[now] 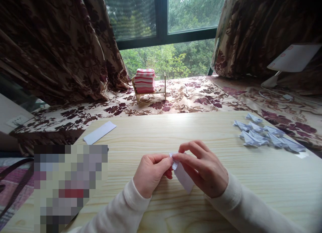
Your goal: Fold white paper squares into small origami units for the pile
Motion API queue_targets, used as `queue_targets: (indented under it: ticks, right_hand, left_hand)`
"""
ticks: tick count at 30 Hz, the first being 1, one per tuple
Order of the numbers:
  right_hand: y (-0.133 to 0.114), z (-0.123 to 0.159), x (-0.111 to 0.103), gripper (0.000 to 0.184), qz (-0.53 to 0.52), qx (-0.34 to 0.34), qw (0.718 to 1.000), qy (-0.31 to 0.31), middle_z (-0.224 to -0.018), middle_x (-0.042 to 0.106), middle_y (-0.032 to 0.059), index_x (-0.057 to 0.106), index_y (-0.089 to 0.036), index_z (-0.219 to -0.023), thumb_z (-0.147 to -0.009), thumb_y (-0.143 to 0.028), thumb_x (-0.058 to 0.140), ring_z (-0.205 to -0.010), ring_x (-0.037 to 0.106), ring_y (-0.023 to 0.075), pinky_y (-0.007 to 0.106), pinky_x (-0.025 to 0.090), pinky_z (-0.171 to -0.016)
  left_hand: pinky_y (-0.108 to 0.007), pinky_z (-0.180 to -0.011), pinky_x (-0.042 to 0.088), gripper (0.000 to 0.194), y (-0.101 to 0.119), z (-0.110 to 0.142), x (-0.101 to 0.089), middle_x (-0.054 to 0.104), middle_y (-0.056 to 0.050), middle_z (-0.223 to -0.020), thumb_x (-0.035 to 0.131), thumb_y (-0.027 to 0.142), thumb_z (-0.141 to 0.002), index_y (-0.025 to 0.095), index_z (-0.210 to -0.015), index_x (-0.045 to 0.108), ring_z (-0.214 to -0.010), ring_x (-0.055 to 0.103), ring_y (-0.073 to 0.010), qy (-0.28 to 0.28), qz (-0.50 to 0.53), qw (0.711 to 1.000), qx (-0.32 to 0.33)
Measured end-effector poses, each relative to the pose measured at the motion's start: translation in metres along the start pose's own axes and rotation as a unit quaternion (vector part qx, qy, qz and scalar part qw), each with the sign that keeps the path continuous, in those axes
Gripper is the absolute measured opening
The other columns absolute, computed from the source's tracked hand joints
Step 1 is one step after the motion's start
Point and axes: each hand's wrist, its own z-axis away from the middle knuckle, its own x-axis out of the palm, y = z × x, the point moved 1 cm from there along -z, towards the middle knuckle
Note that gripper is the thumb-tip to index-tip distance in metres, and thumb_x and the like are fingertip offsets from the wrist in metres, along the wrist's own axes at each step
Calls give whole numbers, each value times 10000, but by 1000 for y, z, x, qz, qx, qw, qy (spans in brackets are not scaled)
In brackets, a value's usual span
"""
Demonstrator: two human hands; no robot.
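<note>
A white paper strip (184,179) is between my two hands above the wooden table (120,206), its upper end folded over and its lower part hanging toward me. My left hand (153,172) pinches the folded end between thumb and fingers. From the other side, my right hand (207,167) grips the same end with its index finger and thumb; part of the thumb is hidden. At the table's far right lie several folded white paper pieces (256,138) with pointed ends. A flat stack of white paper strips (100,132) rests at the far left.
A pixelated patch (72,186) covers something at the table's left. Beyond the table, a small stand (165,89) holds folded red-and-white striped cloths (144,81) on the flowered cover. A white lamp (293,60) with a cable stands at the right, near the curtain (241,35).
</note>
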Motion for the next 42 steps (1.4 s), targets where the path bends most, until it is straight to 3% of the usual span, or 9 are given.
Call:
queue_targets:
  ticks: [6, 10, 13, 16, 19, 25, 31, 36, 42]
  right_hand:
    - [8, 3, 1, 276, -16, 47, 999, 12, -940, 616, 98, 597, -188, -1071, -831, -109, 485, -856, 550, 211, 368, 492, -731]
    - [15, 6, 4, 228, -89, 127, 987, 37, -896, 652, 86, 617, -179, -1027, -813, -161, 538, -832, 598, 203, 348, 511, -726]
    - [15, 5, 4, 154, -162, 226, 960, 16, -797, 677, 61, 656, -173, -895, -811, -235, 542, -721, 617, 178, 299, 508, -652]
    - [13, 3, 4, 186, -241, 323, 915, -11, -701, 683, 39, 665, -173, -773, -793, -320, 553, -636, 605, 168, 281, 486, -599]
    - [12, 2, 6, 246, -296, 372, 880, -3, -645, 661, 29, 661, -164, -742, -768, -388, 563, -577, 578, 158, 266, 459, -537]
    - [11, -1, 3, 303, -315, 384, 868, -6, -574, 604, 10, 651, -150, -736, -772, -423, 525, -513, 518, 128, 238, 413, -474]
    - [6, -5, -2, 229, -277, 377, 884, -17, -647, 639, 28, 666, -152, -725, -740, -366, 585, -613, 548, 152, 258, 425, -568]
    - [11, -1, 3, 219, -305, 372, 877, 4, -631, 630, 15, 650, -167, -689, -743, -376, 610, -603, 543, 142, 258, 439, -588]
    - [15, 2, 3, 283, -343, 378, 860, 19, -682, 651, 22, 653, -169, -759, -783, -445, 597, -619, 586, 146, 251, 474, -572]
  left_hand:
    - [-244, -532, 382, 222, -2, -2, -3, 541, -3, -476, 626, 307, -664, 131, -529, 645, -497, 479, -114, 22, -10, 1000, 5]
    - [-238, -518, 395, 199, -3, -4, -6, 534, 7, -476, 629, 292, -650, 139, -523, 625, -480, 479, -105, 36, 3, 999, 2]
    - [-239, -515, 405, 200, -2, -3, -5, 533, 7, -479, 628, 295, -638, 139, -514, 610, -477, 481, -103, 35, 11, 999, -2]
    - [-242, -528, 411, 205, -1, -2, -4, 535, 4, -486, 626, 302, -636, 134, -520, 608, -484, 485, -104, 28, 6, 1000, -5]
    - [-245, -537, 416, 212, 0, -1, -4, 530, 9, -486, 630, 306, -639, 137, -515, 592, -485, 489, -105, 27, -5, 1000, -5]
    - [-215, -530, 393, 214, -1, -1, -3, 541, 19, -461, 636, 295, -664, 142, -518, 603, -483, 485, -94, 59, -48, 997, 32]
    - [-193, -496, 374, 141, 1, 4, 2, 552, 28, -502, 623, 229, -667, 146, -554, 637, -504, 469, -91, 88, -92, 988, 86]
    - [-202, -581, 438, 93, -1, 8, 4, 614, 2, -629, 612, 213, -708, 150, -643, 635, -606, 540, -118, 95, -136, 972, 167]
    - [-222, -579, 478, 78, -3, 8, 3, 613, -5, -648, 594, 218, -736, 153, -695, 580, -611, 580, -130, 84, -112, 973, 184]
